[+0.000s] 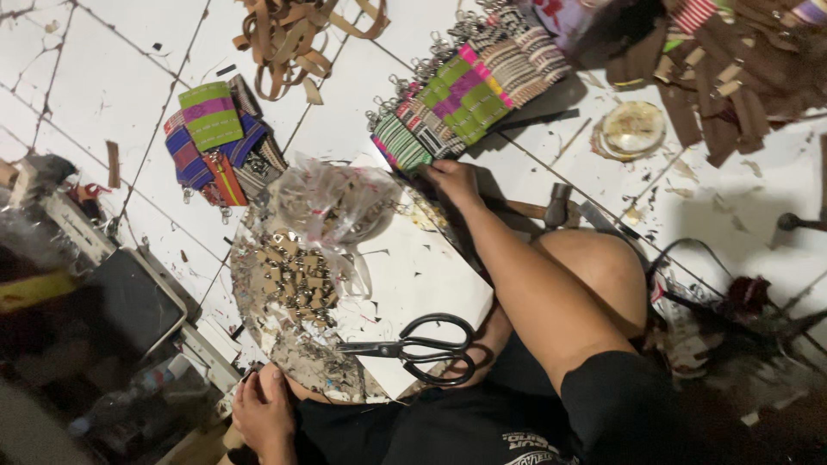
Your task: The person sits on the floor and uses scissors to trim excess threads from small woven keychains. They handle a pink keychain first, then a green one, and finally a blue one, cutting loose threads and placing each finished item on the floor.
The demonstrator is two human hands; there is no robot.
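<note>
My right hand (452,182) reaches forward across the floor, its fingers closed on the near end of a green striped woven piece (398,140). That piece lies in a fanned row of colourful woven pieces with metal clasps (469,86). My left hand (263,412) grips the near edge of a round work board (297,366) resting on my lap. On the board a white sheet (422,271) carries black scissors (422,349). There is also a heap of small brown tabs with metal rings (293,280) and a clear plastic bag of parts (332,202).
A stack of folded woven pieces (215,142) lies left of the board. Brown leather strips (293,34) are heaped at the top. More strips (732,86) lie at the top right by a round dish (633,129). A hammer (556,207) rests beside my knee (603,267).
</note>
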